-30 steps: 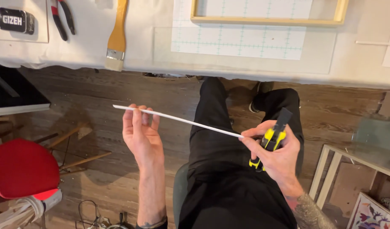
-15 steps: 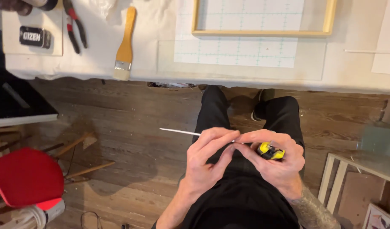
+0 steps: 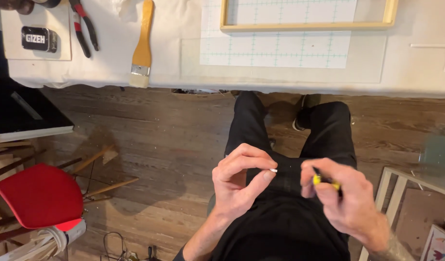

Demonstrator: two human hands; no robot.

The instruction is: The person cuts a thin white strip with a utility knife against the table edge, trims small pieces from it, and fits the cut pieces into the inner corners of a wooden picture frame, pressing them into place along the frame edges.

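Over the lap, left hand curls palm-up, fingers pinching a thin white stick end-on. At 3 o'clock, right hand bends knuckles-up, fingers closed around a yellow-black tool.

Thin white stick end-on over lap; yellow-black tool, mostly hidden, beside it.

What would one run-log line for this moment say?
left hand: pinches thin white strip | right hand: grips yellow-black tool | over lap, seated | paintbrush on table
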